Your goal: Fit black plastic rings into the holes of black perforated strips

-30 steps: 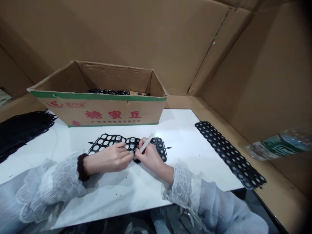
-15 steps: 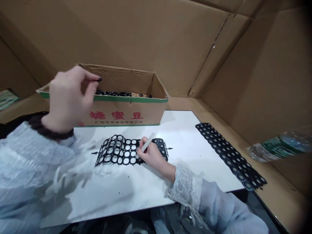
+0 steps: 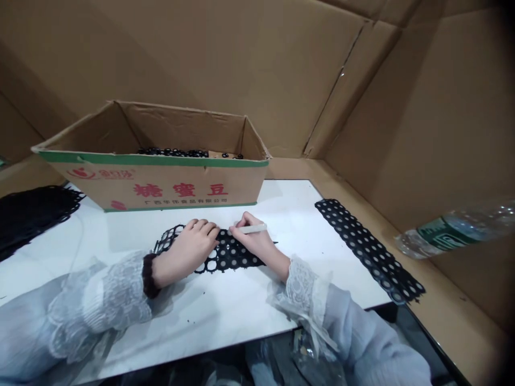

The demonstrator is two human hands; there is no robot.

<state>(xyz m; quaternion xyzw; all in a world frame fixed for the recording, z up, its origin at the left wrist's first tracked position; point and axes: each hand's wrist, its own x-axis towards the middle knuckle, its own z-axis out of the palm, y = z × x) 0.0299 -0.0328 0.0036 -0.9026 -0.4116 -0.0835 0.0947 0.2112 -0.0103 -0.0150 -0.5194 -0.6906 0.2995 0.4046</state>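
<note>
A black perforated sheet (image 3: 228, 257) lies on the white board in front of me. Its right part has smaller pale holes, while the holes further left are wide. My left hand (image 3: 192, 244) rests palm down across the sheet's left half, fingers laid out over it, and hides much of that half. Just to its right, my right hand (image 3: 253, 238) is closed round a slim whitish stick-like tool (image 3: 254, 228), shaped like a pen. The tool's tip is near the upper edge of the sheet, hidden by my fingers.
Behind the sheet stands an open cardboard box (image 3: 181, 179) with black ring pieces inside. A finished-looking black strip (image 3: 368, 249) lies at the right, beside a plastic bottle (image 3: 450, 233). Stacked black mesh (image 3: 34, 217) lies left. Cardboard walls (image 3: 193, 53) enclose the board (image 3: 161, 343).
My left hand has come down from in front of the box, where it pinched a small black bit, onto the sheet. The sheet's raised left part is pressed lower. The whitish tool lies flatter.
</note>
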